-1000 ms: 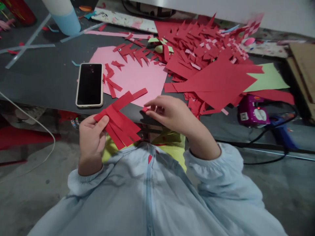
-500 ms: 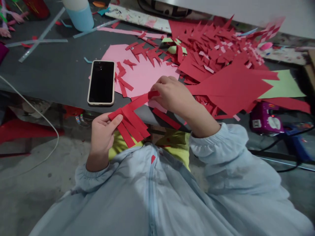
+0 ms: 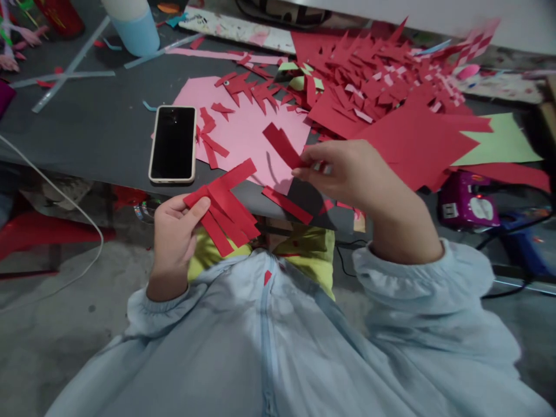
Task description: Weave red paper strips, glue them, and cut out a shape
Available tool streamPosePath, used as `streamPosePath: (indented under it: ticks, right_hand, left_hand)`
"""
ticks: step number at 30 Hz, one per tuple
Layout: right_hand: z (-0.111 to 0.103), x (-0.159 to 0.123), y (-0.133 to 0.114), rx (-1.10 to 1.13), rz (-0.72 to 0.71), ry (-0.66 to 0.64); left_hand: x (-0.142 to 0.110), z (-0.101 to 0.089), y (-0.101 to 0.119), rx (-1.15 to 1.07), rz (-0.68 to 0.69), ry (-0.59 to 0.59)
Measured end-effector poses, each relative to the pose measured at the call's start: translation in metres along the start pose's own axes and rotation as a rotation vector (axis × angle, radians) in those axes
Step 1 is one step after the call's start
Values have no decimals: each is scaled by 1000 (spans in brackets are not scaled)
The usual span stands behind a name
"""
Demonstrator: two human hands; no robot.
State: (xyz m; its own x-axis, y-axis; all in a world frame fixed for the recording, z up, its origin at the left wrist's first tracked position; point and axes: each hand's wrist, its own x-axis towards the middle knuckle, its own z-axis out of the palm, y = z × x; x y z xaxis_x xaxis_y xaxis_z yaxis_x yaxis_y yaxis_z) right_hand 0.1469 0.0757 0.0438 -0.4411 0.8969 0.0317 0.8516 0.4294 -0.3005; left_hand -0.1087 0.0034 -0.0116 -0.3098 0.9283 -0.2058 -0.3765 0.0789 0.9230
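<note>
In my left hand (image 3: 176,240), thumb on top, is a red paper piece cut into strips (image 3: 230,217), held over my lap just off the table's front edge. My right hand (image 3: 356,171) pinches a separate red paper strip (image 3: 282,145) between thumb and fingers, above the pink paper sheet (image 3: 247,139). Another red strip (image 3: 286,205) lies at the table edge between the hands. On the pink sheet sit a red paper shape with an eye (image 3: 238,87) and several small red cuttings.
A phone (image 3: 174,145) lies left of the pink sheet. Red paper cuttings (image 3: 373,75) are heaped at the back right, with large red sheets (image 3: 417,142) in front. A purple device (image 3: 467,202) and a blue glue gun (image 3: 525,243) are at the right. A bottle of blue liquid (image 3: 132,29) stands back left.
My right hand has moved right, away from the left-hand piece, carrying a red strip now apart from it. My left hand keeps its hold, nearly unmoved.
</note>
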Motion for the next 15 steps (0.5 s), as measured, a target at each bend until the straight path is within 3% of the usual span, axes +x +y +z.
streamPosePath:
  ticks: [4,7,15]
  right_hand:
    - [12,-29,-1,124,-227,-16]
    - [27,-44,-4,138,-299,-12]
    - [38,-65,11,-42,-276,87]
  left_hand:
    - [0,3,3,22,10,19]
    - [0,6,2,46,14,2]
    - [-5,16,2,107,35,-65]
